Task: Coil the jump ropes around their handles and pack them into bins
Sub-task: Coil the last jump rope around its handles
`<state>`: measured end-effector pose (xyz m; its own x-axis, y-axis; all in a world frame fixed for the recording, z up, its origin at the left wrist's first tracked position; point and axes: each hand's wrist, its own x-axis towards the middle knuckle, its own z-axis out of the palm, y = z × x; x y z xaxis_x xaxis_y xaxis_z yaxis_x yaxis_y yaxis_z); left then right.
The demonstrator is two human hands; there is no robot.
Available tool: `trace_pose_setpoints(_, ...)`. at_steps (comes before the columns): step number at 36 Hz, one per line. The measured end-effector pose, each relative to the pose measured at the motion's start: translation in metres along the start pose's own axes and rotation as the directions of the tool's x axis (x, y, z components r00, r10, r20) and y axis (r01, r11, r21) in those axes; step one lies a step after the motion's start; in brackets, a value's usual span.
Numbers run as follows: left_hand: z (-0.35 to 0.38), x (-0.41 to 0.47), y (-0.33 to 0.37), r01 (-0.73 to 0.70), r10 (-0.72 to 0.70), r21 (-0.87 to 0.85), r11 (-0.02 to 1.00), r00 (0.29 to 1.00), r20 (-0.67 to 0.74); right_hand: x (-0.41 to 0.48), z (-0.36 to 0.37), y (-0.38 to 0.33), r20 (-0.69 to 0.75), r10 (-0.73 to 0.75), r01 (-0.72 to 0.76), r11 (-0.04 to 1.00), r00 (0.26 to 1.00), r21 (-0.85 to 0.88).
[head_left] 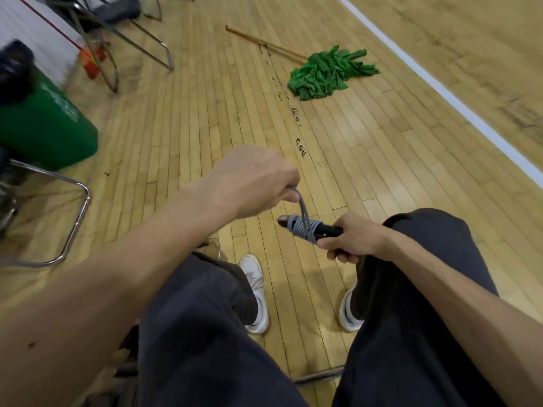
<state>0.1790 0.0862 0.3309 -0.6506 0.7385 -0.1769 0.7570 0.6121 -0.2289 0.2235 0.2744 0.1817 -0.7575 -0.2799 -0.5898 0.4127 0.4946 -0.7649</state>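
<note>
Seated above the wooden floor, the right hand [351,240] grips the black handles [326,231] while the left hand [252,179] pinches the grey rope [302,211], which looks light, limp, best guided taut near the coil.

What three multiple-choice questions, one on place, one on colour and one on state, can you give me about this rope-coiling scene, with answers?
1. Where does the mop lie?
A) on a shelf
B) on the floor
C) in a sink

2. What colour is the rope?
A) red
B) grey
C) yellow

3. What is the right hand doing?
A) hanging open
B) making an empty fist
C) gripping the handles

Answers:
1 B, its green head lies flat on the boards.
2 B, grey turns wrap the handles.
3 C, its fingers curl round the black handles.
</note>
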Motion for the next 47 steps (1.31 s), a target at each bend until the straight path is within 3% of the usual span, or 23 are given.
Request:
trace_pose_setpoints(4,-0.005,0.012,-0.001,-0.027,0.025,0.056,0.998,0.999,0.027,-0.011,0.005,-0.002,0.206,0.027,0.002,0.99,0.978,-0.138)
trace_pose_setpoints(9,0.003,0.03,0.002,0.038,-0.013,-0.197,0.98,0.992,0.126,-0.019,0.012,-0.006,0.441,0.037,0.046,0.983,0.896,-0.178)
trace_pose_setpoints(17,0.035,0.047,0.004,0.205,-0.097,-0.544,0.813,0.971,0.221,-0.029,0.008,-0.002,0.568,-0.132,0.192,0.98,0.812,-0.046)
trace_pose_setpoints(27,0.078,0.03,-0.006,0.379,-0.1,-0.748,0.545,0.915,0.39,-0.038,0.002,-0.005,0.517,-0.323,0.297,0.945,0.792,0.135)
trace_pose_setpoints(33,0.103,0.014,-0.014,0.452,-0.055,-0.776,0.44,0.876,0.479,-0.04,0.0,-0.008,0.433,-0.468,0.356,0.879,0.771,0.317)
trace_pose_setpoints(34,0.104,0.009,-0.012,0.454,-0.036,-0.763,0.459,0.868,0.495,-0.039,-0.001,-0.009,0.408,-0.487,0.369,0.866,0.772,0.337)
trace_pose_setpoints(38,0.115,-0.003,-0.001,0.477,-0.075,-0.754,0.451,0.862,0.501,-0.039,0.0,-0.011,0.31,-0.494,0.367,0.846,0.812,0.387)
trace_pose_setpoints(47,0.125,-0.016,0.027,0.499,-0.09,-0.818,0.286,0.864,0.495,-0.034,0.002,-0.011,0.007,-0.398,0.356,0.83,0.918,0.429)
